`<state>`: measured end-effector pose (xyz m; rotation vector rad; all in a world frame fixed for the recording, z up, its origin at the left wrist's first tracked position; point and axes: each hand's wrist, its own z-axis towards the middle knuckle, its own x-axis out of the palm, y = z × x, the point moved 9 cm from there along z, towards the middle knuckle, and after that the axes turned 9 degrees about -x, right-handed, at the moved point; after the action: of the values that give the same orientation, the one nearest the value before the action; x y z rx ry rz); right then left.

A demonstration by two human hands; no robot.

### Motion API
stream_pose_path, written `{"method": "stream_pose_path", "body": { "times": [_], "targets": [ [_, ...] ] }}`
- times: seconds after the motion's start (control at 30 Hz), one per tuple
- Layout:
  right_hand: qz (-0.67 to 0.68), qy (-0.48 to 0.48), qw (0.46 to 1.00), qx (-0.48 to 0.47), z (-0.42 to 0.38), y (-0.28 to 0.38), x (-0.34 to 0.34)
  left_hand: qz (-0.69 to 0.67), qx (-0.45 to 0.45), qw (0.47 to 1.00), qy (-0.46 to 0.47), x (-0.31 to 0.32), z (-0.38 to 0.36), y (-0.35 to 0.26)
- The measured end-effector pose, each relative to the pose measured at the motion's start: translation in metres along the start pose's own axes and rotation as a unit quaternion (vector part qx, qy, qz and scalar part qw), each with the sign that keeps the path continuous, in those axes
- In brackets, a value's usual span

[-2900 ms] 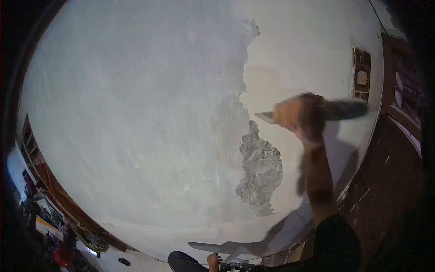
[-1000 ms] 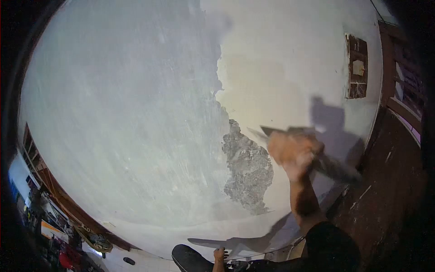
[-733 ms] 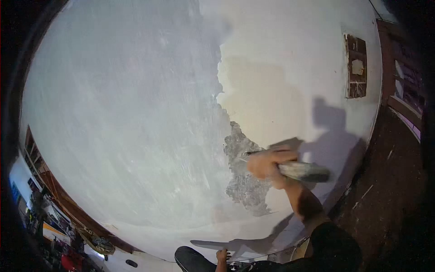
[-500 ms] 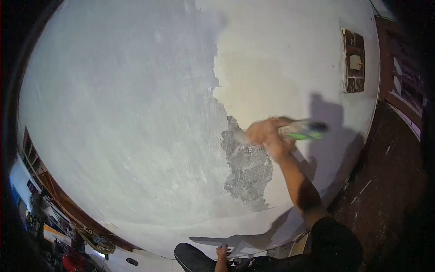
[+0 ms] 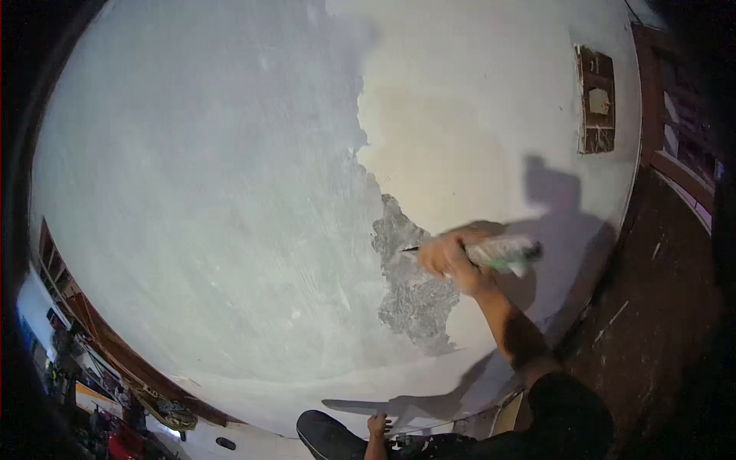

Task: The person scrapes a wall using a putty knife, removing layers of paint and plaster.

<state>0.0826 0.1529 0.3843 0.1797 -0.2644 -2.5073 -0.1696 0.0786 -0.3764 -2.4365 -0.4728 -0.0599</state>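
Note:
My right hand [image 5: 451, 259] is closed around a long-handled scraper [image 5: 502, 251] with a white-and-green grip, smeared by motion. Its thin blade edge [image 5: 410, 249] points left at a rough grey patch [image 5: 418, 303] on the wall. Bluish-white surface [image 5: 230, 192] lies left of that patch, and smoother cream surface [image 5: 437, 146] lies above and right of it, along a ragged border. Low in the view, my left hand [image 5: 378, 424] is near my dark-clad knee [image 5: 326, 433], its small-looking fingers apart and nothing visible in them.
A recessed brown box [image 5: 596, 100] is set in the wall at upper right, beside a dark wooden frame [image 5: 652, 100]. Brown surface with pale marks [image 5: 652, 276] runs down the right. Clutter, including a red object [image 5: 125, 443], lies at lower left.
My right hand and the scraper have shifted slightly downward, and the blade edge now shows against the grey patch. My left hand has barely moved.

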Motion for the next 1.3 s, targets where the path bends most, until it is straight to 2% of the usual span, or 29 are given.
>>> {"method": "stream_pose_path", "body": {
  "times": [0.03, 0.07, 0.17, 0.23, 0.3, 0.37, 0.4, 0.47, 0.5, 0.53, 0.63, 0.7, 0.8, 0.9, 0.93, 0.97, 1.0, 1.03, 1.1, 1.13, 1.2, 1.27, 1.3],
  "targets": [
    [0.008, -0.005, 0.999, -0.039, 0.008, 0.023, 0.006, -0.027, -0.010, 0.999, 0.027, 0.010, -0.013, -0.009],
    [0.015, -0.014, 0.997, -0.076, 0.012, 0.043, 0.010, 0.092, 0.009, 0.992, -0.088, 0.009, -0.028, -0.015],
    [0.076, -0.046, 0.978, -0.188, 0.020, 0.082, -0.008, 0.130, -0.027, 0.986, -0.102, 0.017, -0.045, -0.018],
    [-0.023, -0.073, 0.992, -0.096, 0.020, 0.043, -0.020, 0.139, -0.006, 0.987, -0.085, 0.015, -0.033, -0.013],
    [-0.065, -0.070, 0.994, 0.052, 0.007, -0.012, -0.024, 0.109, 0.015, 0.991, -0.074, 0.011, -0.023, -0.004],
    [-0.030, -0.004, 0.996, 0.085, -0.010, -0.009, 0.001, 0.038, 0.044, 0.996, -0.072, 0.006, -0.019, -0.007],
    [-0.015, 0.037, 0.995, 0.095, -0.007, -0.004, 0.012, 0.045, 0.022, 0.995, -0.083, 0.006, -0.022, -0.008],
    [0.108, 0.047, 0.991, -0.068, 0.012, 0.042, 0.021, 0.035, 0.021, 0.997, -0.064, 0.009, -0.022, -0.009],
    [0.122, 0.084, 0.983, -0.111, 0.016, 0.051, 0.021, 0.032, 0.018, 0.998, -0.055, 0.008, -0.019, -0.002],
    [0.134, 0.120, 0.972, -0.154, 0.021, 0.061, 0.013, 0.116, 0.035, 0.989, -0.080, 0.015, -0.038, -0.012],
    [-0.030, -0.022, 0.993, -0.110, 0.003, 0.020, -0.029, 0.153, 0.034, 0.984, -0.079, 0.014, -0.019, -0.005],
    [-0.040, -0.042, 0.997, -0.050, 0.017, -0.009, -0.012, 0.117, 0.044, 0.988, -0.091, 0.017, -0.031, -0.009],
    [-0.023, 0.066, 0.995, 0.072, -0.008, -0.016, 0.021, 0.089, 0.040, 0.991, -0.094, 0.016, -0.045, -0.017],
    [0.118, 0.065, 0.988, -0.082, 0.011, 0.040, 0.026, 0.096, 0.035, 0.992, -0.073, 0.012, -0.015, -0.005],
    [0.128, 0.084, 0.977, -0.145, 0.018, 0.052, 0.017, 0.111, 0.041, 0.990, -0.070, 0.009, 0.001, 0.000],
    [0.079, 0.064, 0.984, -0.147, 0.023, 0.050, 0.008, 0.126, 0.046, 0.989, -0.066, 0.010, 0.003, 0.001],
    [0.028, 0.044, 0.988, -0.147, 0.027, 0.048, -0.001, 0.157, 0.085, 0.978, -0.105, 0.006, 0.001, -0.003],
    [-0.084, -0.016, 0.993, -0.083, 0.025, 0.031, -0.013, 0.142, 0.058, 0.983, -0.099, 0.007, -0.003, 0.000],
    [-0.029, -0.071, 0.997, -0.015, 0.018, -0.011, -0.020, 0.115, 0.003, 0.990, -0.085, 0.013, -0.013, -0.001],
    [-0.011, -0.042, 0.999, -0.006, 0.012, -0.010, -0.010, 0.101, 0.046, 0.991, -0.074, 0.016, -0.035, -0.012],
    [0.029, 0.022, 0.999, 0.001, 0.004, -0.004, 0.013, 0.101, 0.048, 0.991, -0.066, 0.013, -0.032, -0.012],
    [0.151, 0.214, 0.950, -0.167, 0.023, 0.032, 0.026, 0.106, 0.042, 0.991, -0.066, 0.016, -0.026, -0.015],
    [0.147, 0.224, 0.942, -0.202, 0.025, 0.043, 0.026, 0.114, 0.031, 0.991, -0.071, 0.016, -0.028, -0.015]
  ]
}}
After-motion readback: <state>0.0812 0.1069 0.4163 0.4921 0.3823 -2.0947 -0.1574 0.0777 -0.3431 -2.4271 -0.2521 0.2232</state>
